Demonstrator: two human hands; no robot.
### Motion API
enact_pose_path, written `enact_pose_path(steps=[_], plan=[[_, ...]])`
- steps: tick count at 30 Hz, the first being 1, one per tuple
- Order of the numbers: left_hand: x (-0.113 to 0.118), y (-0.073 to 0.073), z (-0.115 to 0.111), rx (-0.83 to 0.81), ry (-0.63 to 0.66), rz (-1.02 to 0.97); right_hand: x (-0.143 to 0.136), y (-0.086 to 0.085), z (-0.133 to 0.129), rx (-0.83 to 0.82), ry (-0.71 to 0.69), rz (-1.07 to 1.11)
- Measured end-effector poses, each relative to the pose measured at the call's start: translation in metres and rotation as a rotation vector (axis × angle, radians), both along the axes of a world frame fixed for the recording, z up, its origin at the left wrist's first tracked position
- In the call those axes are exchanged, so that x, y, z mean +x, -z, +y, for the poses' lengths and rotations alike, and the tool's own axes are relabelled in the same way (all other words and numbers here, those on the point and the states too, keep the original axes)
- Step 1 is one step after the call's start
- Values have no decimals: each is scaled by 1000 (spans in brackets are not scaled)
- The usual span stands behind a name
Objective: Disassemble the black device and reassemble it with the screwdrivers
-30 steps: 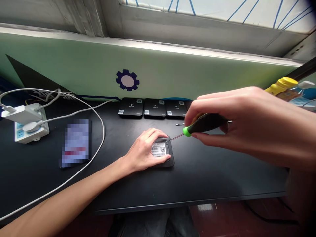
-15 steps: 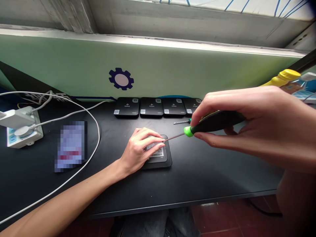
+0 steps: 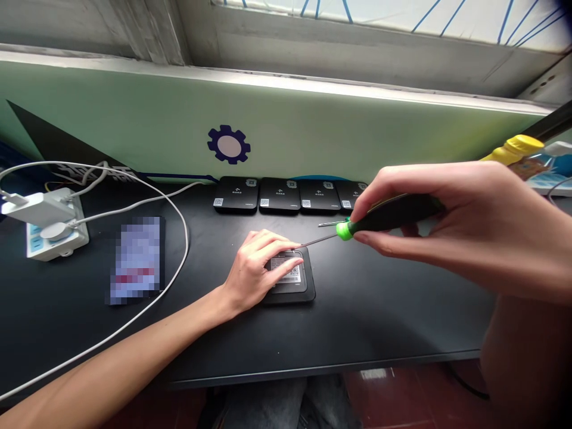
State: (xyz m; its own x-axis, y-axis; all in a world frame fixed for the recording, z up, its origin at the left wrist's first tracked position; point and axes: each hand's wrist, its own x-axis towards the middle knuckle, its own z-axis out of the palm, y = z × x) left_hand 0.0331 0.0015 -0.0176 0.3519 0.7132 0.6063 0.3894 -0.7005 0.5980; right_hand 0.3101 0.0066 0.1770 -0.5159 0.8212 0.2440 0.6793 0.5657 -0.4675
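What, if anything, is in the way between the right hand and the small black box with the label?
Nothing visible blocks the right hand: its screwdriver spans the gap to the box. Only the left hand crowds the spot, with fingers close beside the tip.

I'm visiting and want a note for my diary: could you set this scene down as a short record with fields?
Left hand: resting on a labelled black box
Right hand: gripping a screwdriver, tip near the left fingertips
Back of desk: four black boxes in a row
Partly hidden: a thin metal tool
Far left: white power strip
Far right: yellow bottle
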Motion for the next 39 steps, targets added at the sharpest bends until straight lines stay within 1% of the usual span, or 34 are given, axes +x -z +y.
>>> enact_pose_path(steps=[4, 8, 10, 11, 13, 14, 15, 17, 19, 20, 22, 24, 26, 29, 34, 39], plan=[[0, 2, 2, 17, 0, -26, -2, 4, -1, -41, 10, 39], [0, 4, 3, 6, -35, -27, 5, 9, -1, -80, 65, 89], [0, 4, 3, 4, -52, -31, 13, 16, 3, -104, 124, 149], [0, 4, 3, 3, -59, -33, 17, 23, 6, -125, 166, 193], [0, 4, 2, -5, -69, -34, 24, 43, 15, -183, 277, 301], [0, 3, 2, -10, -72, -34, 28, 56, 22, -220, 341, 387], [0, 3, 2, -15, -73, -35, 30, 71, 29, -241, 377, 512], [0, 2, 2, -25, -64, -32, 34, 102, 43, -343, 423, 814], [0, 2, 2, -38, -47, -26, 34, 129, 54, -426, 435, 1022], [0, 1, 2, -44, -37, -23, 33, 140, 58, -457, 437, 1085], [0, 1, 1, -48, -24, -21, 31, 154, 61, -481, 431, 1114], [0, 1, 1, -41, -29, -32, 27, 160, 60, -492, 417, 1123], [1, 1, 1, -44, -44, -62, 24, 161, 58, -498, 404, 1134], [1, 0, 0, -90, -46, -125, 21, 159, 54, -505, 394, 1148], [1, -6, -1, -168, -28, -187, 22, 156, 51, -489, 406, 1182], [2, -11, -4, -260, -67, -204, 25, 155, 53, -457, 435, 1221]])
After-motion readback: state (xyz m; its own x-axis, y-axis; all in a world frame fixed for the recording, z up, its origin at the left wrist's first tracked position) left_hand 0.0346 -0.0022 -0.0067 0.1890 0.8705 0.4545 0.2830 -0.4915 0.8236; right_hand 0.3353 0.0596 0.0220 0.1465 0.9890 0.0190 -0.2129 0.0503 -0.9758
